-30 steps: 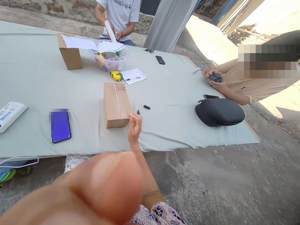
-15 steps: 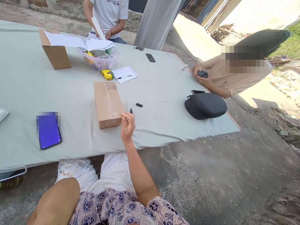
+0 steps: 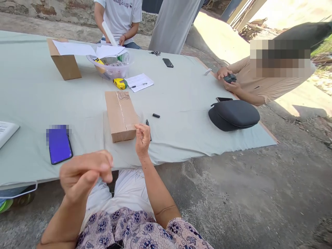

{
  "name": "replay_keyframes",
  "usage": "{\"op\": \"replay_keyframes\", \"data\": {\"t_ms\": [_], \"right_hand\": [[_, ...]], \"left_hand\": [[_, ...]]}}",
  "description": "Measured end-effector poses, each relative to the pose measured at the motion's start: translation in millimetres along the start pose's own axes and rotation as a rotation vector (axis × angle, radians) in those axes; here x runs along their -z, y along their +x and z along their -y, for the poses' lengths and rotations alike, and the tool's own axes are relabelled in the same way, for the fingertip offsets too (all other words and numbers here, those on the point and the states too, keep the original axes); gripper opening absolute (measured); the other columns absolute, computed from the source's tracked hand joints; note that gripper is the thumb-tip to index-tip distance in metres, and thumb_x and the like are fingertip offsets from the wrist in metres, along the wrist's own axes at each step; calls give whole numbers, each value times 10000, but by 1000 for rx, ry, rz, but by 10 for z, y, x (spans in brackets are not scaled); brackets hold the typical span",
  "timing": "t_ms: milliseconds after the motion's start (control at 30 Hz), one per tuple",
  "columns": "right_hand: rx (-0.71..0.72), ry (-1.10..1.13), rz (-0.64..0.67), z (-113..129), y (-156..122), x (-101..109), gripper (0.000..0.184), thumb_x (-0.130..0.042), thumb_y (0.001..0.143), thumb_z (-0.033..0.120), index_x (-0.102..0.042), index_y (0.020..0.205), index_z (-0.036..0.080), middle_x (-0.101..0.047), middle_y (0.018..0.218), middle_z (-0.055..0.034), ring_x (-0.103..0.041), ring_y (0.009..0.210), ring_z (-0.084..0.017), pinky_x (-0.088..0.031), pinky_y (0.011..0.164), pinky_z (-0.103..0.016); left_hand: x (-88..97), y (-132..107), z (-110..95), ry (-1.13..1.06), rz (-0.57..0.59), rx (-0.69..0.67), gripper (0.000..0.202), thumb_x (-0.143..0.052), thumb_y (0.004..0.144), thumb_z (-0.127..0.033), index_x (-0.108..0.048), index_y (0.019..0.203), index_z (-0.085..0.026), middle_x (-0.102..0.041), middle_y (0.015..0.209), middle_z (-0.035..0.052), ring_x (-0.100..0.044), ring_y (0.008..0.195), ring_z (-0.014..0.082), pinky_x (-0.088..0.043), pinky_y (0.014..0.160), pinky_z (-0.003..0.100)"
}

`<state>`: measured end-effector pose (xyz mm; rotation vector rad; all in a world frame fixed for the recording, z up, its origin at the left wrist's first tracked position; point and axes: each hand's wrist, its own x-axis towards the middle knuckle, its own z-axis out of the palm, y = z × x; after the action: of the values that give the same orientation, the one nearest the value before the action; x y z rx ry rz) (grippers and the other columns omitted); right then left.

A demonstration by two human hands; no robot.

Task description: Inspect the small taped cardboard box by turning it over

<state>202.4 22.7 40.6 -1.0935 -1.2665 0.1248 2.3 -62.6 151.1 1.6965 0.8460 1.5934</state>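
With our right hand [image 3: 142,141] we are pinching the box [image 3: 120,114] corner, perhaps for steadiness, our curled left hand [image 3: 84,173] holding nothing we can tell.

I am remotely registering the cardboard box [image 3: 119,114] as brown, its top carrying black scribbles [image 3: 124,96]. The table [image 3: 181,97] is showing pale grey-green. The phone [image 3: 60,145] is displaying violet-blue. I am reading the tape measure [image 3: 120,83] as yellow and green, the zippered case [image 3: 236,114] as black, the wearer's shirt [image 3: 129,224] as navy florals on pink.
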Motion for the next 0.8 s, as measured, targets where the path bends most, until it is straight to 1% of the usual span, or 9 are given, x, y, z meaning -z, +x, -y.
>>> {"op": "replay_keyframes", "data": {"t_ms": [67,100,133,167,267,367,500,633,800], "right_hand": [[-21,8,1,-7,-12,-4,221,-455,1023,352,-649,1043,250,-674,997,-60,-636,1065,-187,-537,882,-359],[-32,21,2,-10,-19,-5,216,-459,1021,350,-650,1042,251,-671,1000,-58,-632,1074,-186,-535,886,-357],[-43,35,3,-13,-26,-6,211,-464,1018,345,-651,1042,251,-668,1003,-57,-628,1084,-185,-532,891,-355],[-54,49,4,-14,-32,-6,206,-469,1016,340,-652,1044,251,-665,1008,-56,-624,1093,-185,-529,901,-354],[-96,73,14,-7,-44,-2,206,-473,1012,334,-655,1054,248,-661,1033,-57,-613,1111,-187,-516,937,-363],[-141,82,24,24,-55,-3,219,-468,1011,349,-656,1049,244,-654,1048,-60,-602,1113,-189,-507,945,-369],[-162,71,53,109,-86,-46,208,-571,958,414,-635,1038,233,-617,1045,-67,-596,1052,-189,-520,775,-302],[-141,24,26,217,-126,-125,257,-672,897,447,-612,1007,222,-599,1025,-61,-585,1005,-187,-490,710,-279],[-137,22,29,265,-142,-164,249,-706,886,428,-610,991,223,-599,1005,-54,-583,977,-180,-488,686,-269]], "left_hand": [[-195,104,347,187,-54,0,154,-592,943,-339,-722,938,-256,-636,636,-9,-609,586,145,-527,641,329],[-264,142,510,325,-98,6,148,-605,932,-327,-711,955,-226,-641,691,1,-613,645,144,-520,675,316],[-313,169,658,478,-148,13,183,-613,920,-359,-698,963,-203,-624,721,4,-603,691,145,-513,708,306],[-348,186,787,565,-160,26,255,-622,907,-415,-683,1002,-187,-601,728,1,-581,691,145,-502,699,295],[-411,188,1052,697,-113,74,517,-636,868,-582,-624,1174,-166,-572,708,-18,-530,615,138,-448,622,265],[-458,172,1174,749,-115,54,650,-625,832,-695,-605,1220,-175,-639,760,6,-540,590,138,-418,603,260],[-454,180,1230,828,-207,5,722,-656,741,-780,-637,1142,-180,-716,850,58,-603,623,174,-406,616,278],[-370,190,1246,880,-230,-18,661,-665,765,-748,-648,1108,-184,-746,920,77,-646,668,184,-401,620,273],[-262,185,1276,835,-203,-86,591,-656,812,-698,-660,1089,-176,-737,889,79,-637,670,179,-415,631,270]]}}
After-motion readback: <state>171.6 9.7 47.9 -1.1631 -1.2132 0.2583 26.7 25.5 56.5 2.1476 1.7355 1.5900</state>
